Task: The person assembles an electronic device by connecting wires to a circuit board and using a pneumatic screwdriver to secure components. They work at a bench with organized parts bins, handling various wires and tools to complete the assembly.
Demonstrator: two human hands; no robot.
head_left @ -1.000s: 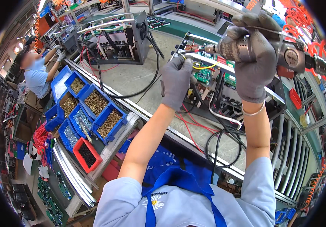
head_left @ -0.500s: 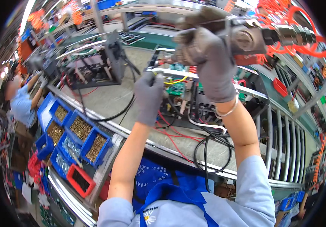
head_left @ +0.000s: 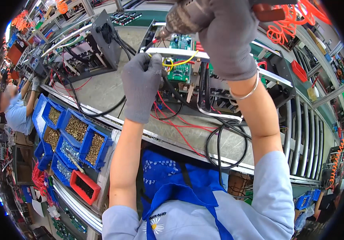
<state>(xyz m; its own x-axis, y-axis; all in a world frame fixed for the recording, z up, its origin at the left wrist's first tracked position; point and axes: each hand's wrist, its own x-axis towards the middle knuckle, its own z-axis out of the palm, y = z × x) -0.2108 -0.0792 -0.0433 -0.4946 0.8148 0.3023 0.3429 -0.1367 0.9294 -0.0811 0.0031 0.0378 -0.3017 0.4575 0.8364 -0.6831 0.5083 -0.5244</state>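
Observation:
My right hand [head_left: 232, 44], in a grey glove, is wrapped round a power driver [head_left: 186, 18] with a worn dark body. Its tip points down to the left, at the far side of a white metal bar [head_left: 180, 52] near that bar's left end. The bar crosses an open machine chassis with a green circuit board [head_left: 182, 72] and a yellow wire [head_left: 190, 59]. Beside the bar's left end is my gloved left hand [head_left: 140, 88], fingers curled and thumb pressed in. What it pinches is hidden. The driver's rear end runs out of view.
Blue bins [head_left: 96, 150] of small screws and a red bin [head_left: 85, 187] stand at left. A second open chassis [head_left: 86, 56] sits on the bench. Black cable loops [head_left: 224, 154] hang over the front edge. Orange coiled hoses [head_left: 286, 24] hang at right. Another person [head_left: 18, 112] works far left.
The bench and chassis now sit higher in the picture. The driver has slid partly out at the top edge. Both hands stay near the bar, the driver's tip still by its left end.

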